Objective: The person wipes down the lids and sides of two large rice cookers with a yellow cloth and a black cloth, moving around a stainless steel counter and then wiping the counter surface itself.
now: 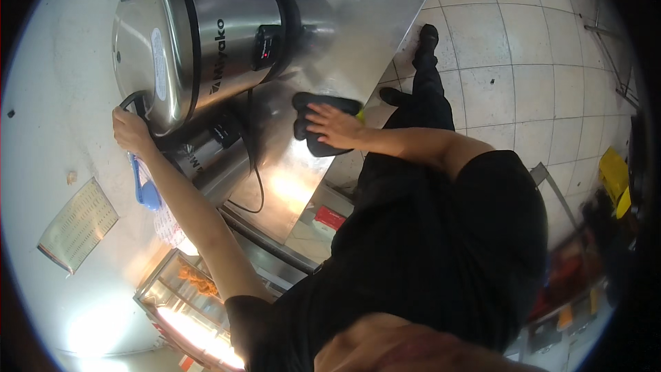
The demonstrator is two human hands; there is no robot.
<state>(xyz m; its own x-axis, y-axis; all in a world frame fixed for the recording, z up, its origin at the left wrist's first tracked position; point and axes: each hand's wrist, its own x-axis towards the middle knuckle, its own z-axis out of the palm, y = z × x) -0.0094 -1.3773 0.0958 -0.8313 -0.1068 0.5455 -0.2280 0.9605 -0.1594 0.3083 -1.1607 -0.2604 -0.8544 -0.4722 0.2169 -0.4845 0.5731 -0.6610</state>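
Note:
A large stainless-steel Miyako rice cooker [232,36] stands on a steel counter [356,44], its lid shut and a small red light lit on its front panel. My left hand [133,129] is curled around the black side handle [135,99] of this cooker. Spread flat over a dark folded cloth [317,145], my right hand [335,126] presses it near the counter's edge. The hand's outline is slightly blurred. A bit of yellow-green shows beside the cloth. A second Miyako cooker [201,157] sits next to the first, partly hidden by it and my left arm.
A black power cord [261,186] loops on the counter. By my left forearm hangs a blue scoop [148,194]. A printed sheet [80,225] is on the wall. Below is a lit glass display case [162,294] with fried food. A red package [329,218] lies beneath the counter edge.

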